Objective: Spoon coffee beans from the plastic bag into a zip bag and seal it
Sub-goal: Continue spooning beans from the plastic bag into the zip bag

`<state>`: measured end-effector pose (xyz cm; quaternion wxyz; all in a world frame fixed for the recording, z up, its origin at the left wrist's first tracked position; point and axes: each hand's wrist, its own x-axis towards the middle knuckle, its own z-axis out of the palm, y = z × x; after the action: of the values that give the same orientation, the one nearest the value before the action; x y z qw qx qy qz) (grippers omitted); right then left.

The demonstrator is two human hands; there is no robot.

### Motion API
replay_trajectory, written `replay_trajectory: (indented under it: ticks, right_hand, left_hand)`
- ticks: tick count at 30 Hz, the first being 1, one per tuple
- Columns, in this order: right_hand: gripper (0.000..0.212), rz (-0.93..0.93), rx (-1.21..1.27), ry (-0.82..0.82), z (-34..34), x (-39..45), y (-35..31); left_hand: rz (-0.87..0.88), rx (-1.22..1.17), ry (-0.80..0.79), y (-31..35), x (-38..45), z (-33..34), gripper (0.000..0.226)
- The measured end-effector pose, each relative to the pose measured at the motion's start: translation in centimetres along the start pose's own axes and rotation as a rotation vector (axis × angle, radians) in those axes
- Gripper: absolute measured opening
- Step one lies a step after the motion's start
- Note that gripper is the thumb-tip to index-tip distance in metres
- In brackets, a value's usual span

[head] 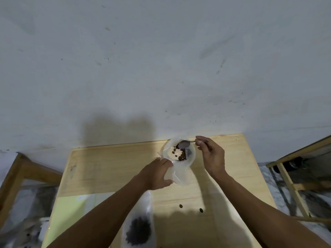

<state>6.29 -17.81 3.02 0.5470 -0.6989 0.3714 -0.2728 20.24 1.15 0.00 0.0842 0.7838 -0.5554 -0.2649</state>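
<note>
Right hand [212, 156] pinching the spoon [185, 144] handle, bowl over the plastic bag [179, 158] mouth at twelve o'clock on the worktop [111, 169]. Left hand [157, 174] fingers gripping the bag's rim. Best to scoop level, avoiding more stray beans [180, 206]. Zip bag [138, 228] at six o'clock. No readable writing.

Both bare forearms reach forward from the bottom of the view over the pale wooden table [111, 169]. The left hand [157, 173] is on the left side of the clear plastic bag [180, 169], its fingers curled on the bag's edge and its thumb on the near side, so it holds the mouth open. The right hand [212, 158] is just right of this bag, wrist bent, and it pinches the handle of a small metal spoon [184, 144] between thumb and fingertips.
</note>
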Motion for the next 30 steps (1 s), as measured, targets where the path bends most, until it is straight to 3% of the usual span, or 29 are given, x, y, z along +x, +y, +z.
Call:
replay_trajectory:
  ticks: [7,13,24,30]
  right_hand:
    - [0.018,-0.06,-0.113,-0.045,0.1,-0.4,1.7]
    - [0.016,0.172,0.027,0.073,-1.2,-1.2,3.3]
    - [0.019,0.486,0.191,0.043,-1.0,-1.5,4.3]
    - [0.02,0.583,0.324,0.17,-1.5,-0.5,3.0]
  left_hand:
    - [0.001,0.019,-0.037,0.1,0.2,-0.2,0.066]
    - [-0.015,0.015,-0.042,0.5,0.3,0.2,0.063]
    - [-0.004,-0.009,-0.004,1.5,-0.1,0.2,0.067]
    - [0.088,-0.042,0.193,1.7,-1.5,-0.3,0.063]
